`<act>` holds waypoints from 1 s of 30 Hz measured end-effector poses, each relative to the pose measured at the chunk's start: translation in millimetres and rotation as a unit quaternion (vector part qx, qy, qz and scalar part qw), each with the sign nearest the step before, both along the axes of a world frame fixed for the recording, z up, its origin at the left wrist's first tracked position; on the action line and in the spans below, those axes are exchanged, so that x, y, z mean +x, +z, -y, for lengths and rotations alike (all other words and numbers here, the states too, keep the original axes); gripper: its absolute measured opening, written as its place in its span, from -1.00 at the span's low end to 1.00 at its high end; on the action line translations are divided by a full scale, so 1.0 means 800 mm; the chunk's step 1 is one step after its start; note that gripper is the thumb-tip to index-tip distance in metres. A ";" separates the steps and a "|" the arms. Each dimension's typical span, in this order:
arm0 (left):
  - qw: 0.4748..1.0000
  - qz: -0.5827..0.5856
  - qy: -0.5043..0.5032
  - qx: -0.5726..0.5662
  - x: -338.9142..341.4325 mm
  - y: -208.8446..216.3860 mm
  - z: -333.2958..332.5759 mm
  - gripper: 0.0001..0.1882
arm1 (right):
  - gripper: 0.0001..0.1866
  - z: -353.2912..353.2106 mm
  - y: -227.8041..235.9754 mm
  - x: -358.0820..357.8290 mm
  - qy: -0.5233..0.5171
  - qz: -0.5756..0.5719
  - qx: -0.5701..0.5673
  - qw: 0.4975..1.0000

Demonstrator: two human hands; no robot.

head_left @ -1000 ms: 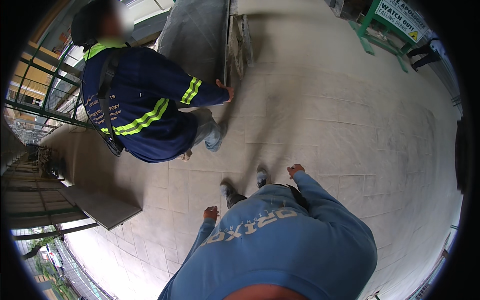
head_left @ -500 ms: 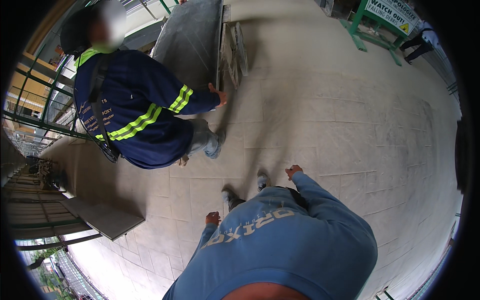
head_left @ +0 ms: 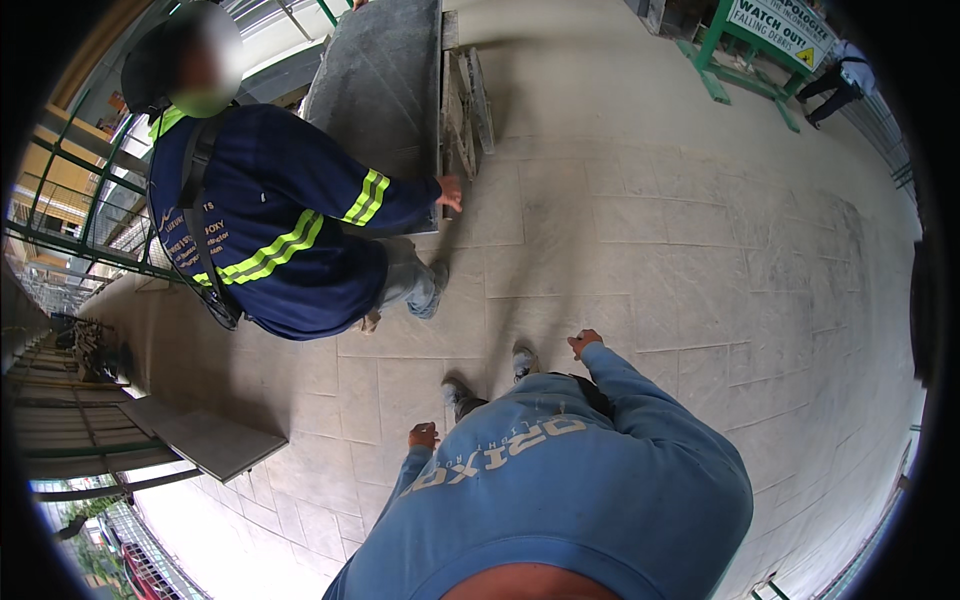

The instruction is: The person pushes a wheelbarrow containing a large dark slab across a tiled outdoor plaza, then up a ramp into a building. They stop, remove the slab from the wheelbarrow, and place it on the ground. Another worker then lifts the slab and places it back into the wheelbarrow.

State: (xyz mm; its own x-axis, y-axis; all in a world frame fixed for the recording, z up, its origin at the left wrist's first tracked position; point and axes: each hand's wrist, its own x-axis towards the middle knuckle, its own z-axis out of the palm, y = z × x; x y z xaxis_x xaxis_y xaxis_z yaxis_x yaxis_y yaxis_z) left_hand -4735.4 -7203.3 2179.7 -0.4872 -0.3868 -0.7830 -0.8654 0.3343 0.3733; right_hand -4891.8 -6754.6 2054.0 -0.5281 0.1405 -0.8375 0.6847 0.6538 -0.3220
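My left hand hangs low beside my blue sweatshirt, its fingers curled in. On the other side, my right hand is held in front of my hip, fingers loosely closed. I see nothing in either hand, and both are apart from any object. Ahead on the left stands a co-worker in a dark blue jacket with yellow-green reflective bands. That person's hand is by the near corner of a long dark-topped bench.
Pale paving stretches ahead and right. A green-framed warning sign stands at the far right, with another person beside it. Green railing runs along the left. A grey panel sits at the lower left.
The co-worker's hand has shifted slightly right, and its fingers now extend past the bench corner. My hands have hardly moved.
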 end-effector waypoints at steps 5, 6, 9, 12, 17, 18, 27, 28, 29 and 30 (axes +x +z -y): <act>1.000 0.011 0.003 -0.002 0.022 0.000 -0.010 -0.67 | -0.57 -0.009 -0.008 0.023 0.035 -0.003 0.006 0.999; 1.000 0.010 0.003 -0.003 0.024 0.000 -0.011 -0.68 | -0.57 -0.008 -0.004 0.025 0.022 0.004 0.002 1.000; 1.000 0.002 0.008 -0.002 0.031 -0.005 -0.005 -0.68 | -0.57 0.001 0.009 0.022 -0.010 0.015 -0.001 1.000; 1.000 0.001 0.010 -0.002 0.028 -0.004 0.001 -0.68 | -0.57 0.011 0.010 0.018 -0.019 0.010 0.004 1.000; 1.000 0.004 0.015 0.002 0.021 -0.002 0.012 -0.68 | -0.59 0.017 0.011 0.007 0.030 0.007 0.005 1.000; 1.000 -0.005 0.013 0.005 0.021 -0.002 0.015 -0.68 | -0.60 0.018 0.008 0.007 0.034 0.005 0.007 0.999; 0.999 -0.047 -0.003 0.022 0.030 -0.016 0.026 -0.67 | -0.59 0.020 -0.002 0.002 0.048 -0.013 0.020 0.999; 0.998 -0.055 -0.009 0.028 0.032 -0.020 0.028 -0.66 | -0.59 0.019 -0.002 0.002 0.050 -0.011 0.020 0.998; 0.999 -0.048 0.002 0.026 0.029 -0.020 0.026 -0.66 | -0.59 0.019 0.000 0.000 0.053 -0.009 0.020 0.998; 0.999 -0.041 0.014 0.024 0.025 -0.019 0.023 -0.66 | -0.59 0.019 0.002 -0.003 0.049 -0.007 0.019 0.999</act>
